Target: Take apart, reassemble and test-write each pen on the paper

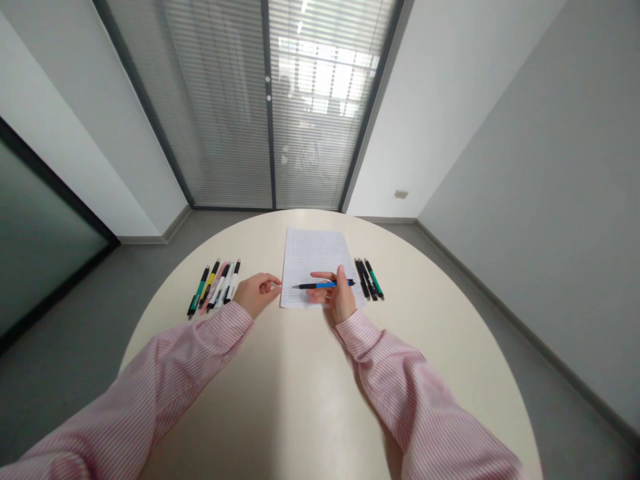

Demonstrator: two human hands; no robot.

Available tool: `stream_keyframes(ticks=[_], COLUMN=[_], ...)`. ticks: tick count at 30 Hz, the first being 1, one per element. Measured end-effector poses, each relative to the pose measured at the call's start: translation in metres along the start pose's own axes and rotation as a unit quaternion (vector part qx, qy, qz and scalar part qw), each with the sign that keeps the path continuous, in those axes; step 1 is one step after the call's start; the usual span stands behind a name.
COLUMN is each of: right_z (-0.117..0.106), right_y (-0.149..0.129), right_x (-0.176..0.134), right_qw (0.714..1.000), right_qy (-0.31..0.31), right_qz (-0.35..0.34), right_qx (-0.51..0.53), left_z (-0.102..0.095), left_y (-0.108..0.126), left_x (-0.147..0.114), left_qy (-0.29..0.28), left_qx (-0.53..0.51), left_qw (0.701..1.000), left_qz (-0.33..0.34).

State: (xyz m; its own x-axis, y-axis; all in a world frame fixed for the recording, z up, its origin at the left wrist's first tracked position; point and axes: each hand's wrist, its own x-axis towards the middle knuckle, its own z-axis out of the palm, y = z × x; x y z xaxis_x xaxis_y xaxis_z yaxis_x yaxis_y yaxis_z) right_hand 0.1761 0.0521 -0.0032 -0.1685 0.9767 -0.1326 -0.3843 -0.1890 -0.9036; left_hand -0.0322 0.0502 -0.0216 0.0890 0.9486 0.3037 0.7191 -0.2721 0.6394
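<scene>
A blue-and-black pen (325, 285) lies level in my right hand (343, 300), held by the thumb and fingers over the lower part of a lined paper sheet (315, 250). Its tip points left. Beside the sheet's lower left edge, my left hand (255, 293) rests on the table with its fingers curled in, and nothing shows between them. Left of that hand lies a row of several pens (215, 287) in green, yellow, pink, white and black. Right of the sheet are a few more pens (369, 279), black ones and a green-and-black one, side by side.
All of this is on a round cream table (310, 387) with its curved far edge just beyond the sheet. Behind it stand a glass partition with blinds (225, 133) and grey-white walls (525, 167). The grey floor (65, 347) shows at both sides.
</scene>
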Motion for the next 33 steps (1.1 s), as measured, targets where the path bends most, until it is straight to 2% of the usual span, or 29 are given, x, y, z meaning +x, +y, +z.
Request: stream_keyframes(ticks=[3, 5, 8, 10, 12, 14, 17, 23, 33], right_z=[0.007, 0.013, 0.021, 0.023, 0.024, 0.024, 0.024, 0.023, 0.022], right_y=[0.007, 0.011, 0.015, 0.019, 0.024, 0.027, 0.028, 0.028, 0.03], right_x=[-0.001, 0.0, 0.003, 0.006, 0.008, 0.009, 0.008, 0.006, 0.007], right_qw=[0.995, 0.99, 0.993, 0.987, 0.967, 0.937, 0.901, 0.897, 0.897], right_qy=[0.021, 0.029, -0.009, -0.03, -0.043, -0.058, -0.087, -0.133, -0.13], right_qz=[-0.079, -0.104, -0.054, -0.033, -0.056, -0.102, -0.14, -0.113, -0.112], right_qx=[-0.064, -0.092, -0.108, -0.156, -0.243, -0.33, -0.401, -0.405, -0.407], left_z=[0.001, 0.002, 0.004, 0.005, 0.005, 0.004, 0.003, 0.003, 0.005], left_y=[0.002, 0.003, 0.002, 0.001, 0.001, 0.003, 0.006, 0.005, 0.001], left_x=[-0.001, -0.002, -0.002, -0.003, -0.003, -0.003, -0.004, -0.003, -0.003], left_qy=[0.002, 0.0, -0.021, -0.034, -0.038, -0.039, -0.045, -0.053, -0.058], left_qx=[-0.013, -0.017, -0.007, 0.005, 0.016, 0.018, 0.012, 0.012, 0.002], left_qw=[1.0, 0.999, 0.999, 0.999, 0.999, 0.999, 0.999, 0.998, 0.998], left_qz=[0.027, 0.039, 0.031, 0.021, 0.018, 0.017, 0.007, 0.007, 0.01])
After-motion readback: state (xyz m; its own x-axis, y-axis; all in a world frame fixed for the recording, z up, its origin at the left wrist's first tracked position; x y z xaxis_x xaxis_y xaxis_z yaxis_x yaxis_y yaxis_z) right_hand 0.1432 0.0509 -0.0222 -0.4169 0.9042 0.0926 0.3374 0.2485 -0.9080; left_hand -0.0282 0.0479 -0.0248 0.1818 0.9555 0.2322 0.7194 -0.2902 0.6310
